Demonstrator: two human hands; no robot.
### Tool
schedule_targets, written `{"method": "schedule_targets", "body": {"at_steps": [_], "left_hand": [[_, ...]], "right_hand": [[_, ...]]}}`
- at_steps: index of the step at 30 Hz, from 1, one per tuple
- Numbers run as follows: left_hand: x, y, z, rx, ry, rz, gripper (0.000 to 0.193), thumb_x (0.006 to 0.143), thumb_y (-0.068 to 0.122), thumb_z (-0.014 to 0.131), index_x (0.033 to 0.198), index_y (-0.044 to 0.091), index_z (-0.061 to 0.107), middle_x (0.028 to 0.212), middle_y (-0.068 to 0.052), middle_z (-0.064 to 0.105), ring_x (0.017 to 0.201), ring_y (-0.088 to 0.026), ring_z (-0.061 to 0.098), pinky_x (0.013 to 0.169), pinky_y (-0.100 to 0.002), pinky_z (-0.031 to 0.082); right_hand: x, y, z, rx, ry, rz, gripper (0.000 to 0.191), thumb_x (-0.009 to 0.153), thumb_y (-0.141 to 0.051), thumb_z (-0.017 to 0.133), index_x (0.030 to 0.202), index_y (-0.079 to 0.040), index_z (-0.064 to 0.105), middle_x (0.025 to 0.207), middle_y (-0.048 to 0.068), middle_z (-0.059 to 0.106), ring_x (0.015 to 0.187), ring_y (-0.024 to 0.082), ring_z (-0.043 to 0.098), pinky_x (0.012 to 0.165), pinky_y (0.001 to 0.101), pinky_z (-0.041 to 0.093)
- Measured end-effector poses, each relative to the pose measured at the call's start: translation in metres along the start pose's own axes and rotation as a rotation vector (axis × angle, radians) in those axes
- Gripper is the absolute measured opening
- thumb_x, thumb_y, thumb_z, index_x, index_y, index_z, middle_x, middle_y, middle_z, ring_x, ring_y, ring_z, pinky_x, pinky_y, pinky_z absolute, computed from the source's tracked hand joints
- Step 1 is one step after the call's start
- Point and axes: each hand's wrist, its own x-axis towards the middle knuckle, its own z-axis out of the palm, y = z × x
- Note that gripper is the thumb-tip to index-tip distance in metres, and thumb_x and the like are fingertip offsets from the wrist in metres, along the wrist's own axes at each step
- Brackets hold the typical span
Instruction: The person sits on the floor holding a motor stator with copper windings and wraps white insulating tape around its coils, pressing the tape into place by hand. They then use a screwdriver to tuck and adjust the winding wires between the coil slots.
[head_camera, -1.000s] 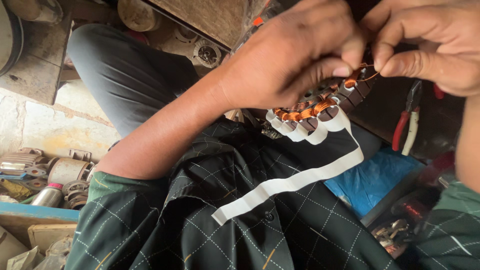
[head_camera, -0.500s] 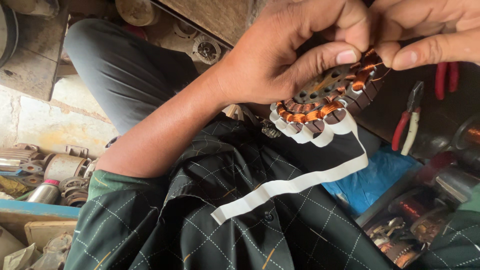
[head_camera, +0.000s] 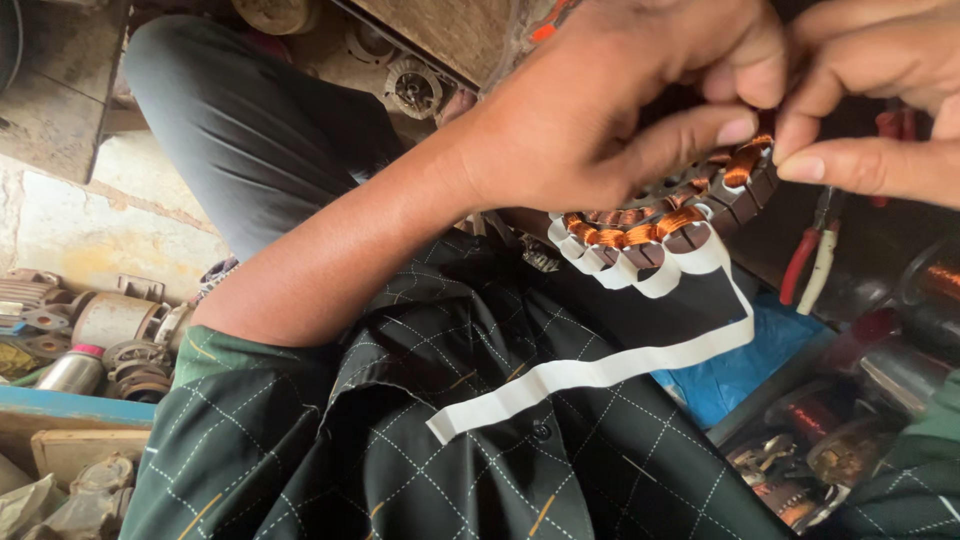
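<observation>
Left hand (head_camera: 600, 110) gripping copper-wound stator (head_camera: 680, 215); right hand (head_camera: 880, 100) fingers pinching together at its right rim; white tape strip (head_camera: 600, 370) trailing leftward.

A motor repair workshop: worn metal motor housings (head_camera: 110, 320) and parts pile at the left edge, copper wire spools (head_camera: 815, 412) crowd the lower right, red-handled pliers (head_camera: 812, 262) lie at right, and a bearing plate (head_camera: 412, 88) sits at top.

The shirt (head_camera: 480, 430) is dark green with thin light checks. The coils (head_camera: 680, 218) are shiny orange-brown. The paper strip (head_camera: 600, 372) is white. At the right, pliers (head_camera: 812, 255) have red and white handles, and a bag (head_camera: 745, 365) is blue.
</observation>
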Motion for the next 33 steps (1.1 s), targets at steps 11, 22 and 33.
{"method": "schedule_targets", "body": {"at_steps": [11,22,33], "left_hand": [[0.003,-0.003,0.004,0.297,0.042,0.033,0.026,0.069,-0.009,0.07,0.087,0.002,0.055,0.107,-0.013,0.051,0.104,-0.031,0.056,0.082,-0.04,0.051],[-0.003,-0.009,0.009,0.248,0.038,0.062,0.019,0.068,-0.01,0.069,0.078,0.001,0.058,0.103,-0.012,0.051,0.102,-0.029,0.055,0.081,-0.038,0.049],[-0.002,-0.014,0.01,0.213,0.04,0.097,0.021,0.072,-0.011,0.072,0.078,0.001,0.057,0.096,-0.011,0.051,0.093,-0.026,0.055,0.074,-0.038,0.046]], "right_hand": [[0.009,-0.017,0.035,0.206,0.31,-0.545,0.014,0.092,-0.01,0.067,0.102,-0.008,0.058,0.122,0.018,0.054,0.119,0.031,0.064,0.116,0.0458,0.051],[0.001,-0.007,0.035,0.079,0.318,-0.455,0.011,0.097,-0.013,0.064,0.101,-0.006,0.057,0.125,0.016,0.057,0.116,0.025,0.066,0.106,0.037,0.055],[-0.006,0.002,0.023,0.071,0.209,-0.231,0.014,0.097,-0.019,0.065,0.105,-0.01,0.059,0.128,0.013,0.061,0.093,0.011,0.061,0.081,0.0238,0.05]]}}
